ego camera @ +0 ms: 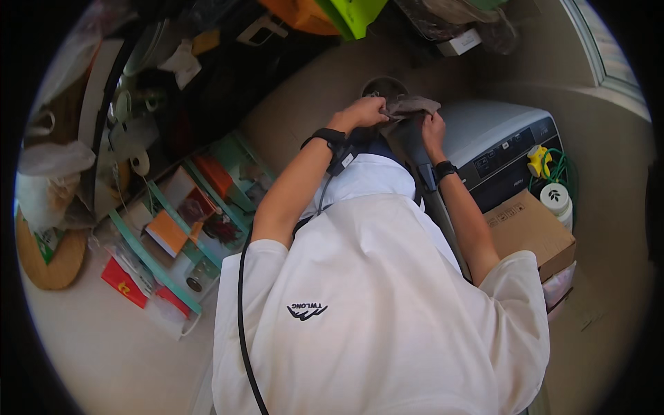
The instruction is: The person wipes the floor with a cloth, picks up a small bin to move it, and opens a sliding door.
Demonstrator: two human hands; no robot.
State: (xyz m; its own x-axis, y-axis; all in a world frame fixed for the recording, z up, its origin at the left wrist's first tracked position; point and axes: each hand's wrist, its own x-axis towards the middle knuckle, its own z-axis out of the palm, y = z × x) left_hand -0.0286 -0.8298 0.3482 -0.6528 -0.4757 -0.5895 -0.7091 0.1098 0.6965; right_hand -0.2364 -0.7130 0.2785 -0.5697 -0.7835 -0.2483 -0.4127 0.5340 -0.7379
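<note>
A grey-brown cloth (412,107) is stretched between my two hands. My left hand (367,112) grips its left end, fingers closed. On the other side, my right hand (433,128) pinches the cloth's right corner. Just beyond, partly hidden by the left hand and the cloth, is a round dark-centred opening or vessel (385,87) at floor level; which of these it is, I cannot tell. Close by my right forearm stands a grey Haier washing machine (467,122) with a dark control panel (511,145).
A cardboard box (534,228), a white lidded bottle (556,202) and a green cord with a yellow piece (538,161) are at the right. Turquoise shelves (171,223) with packets stand left. Ahead are a lime-green plastic item (358,15) and a white box (460,42).
</note>
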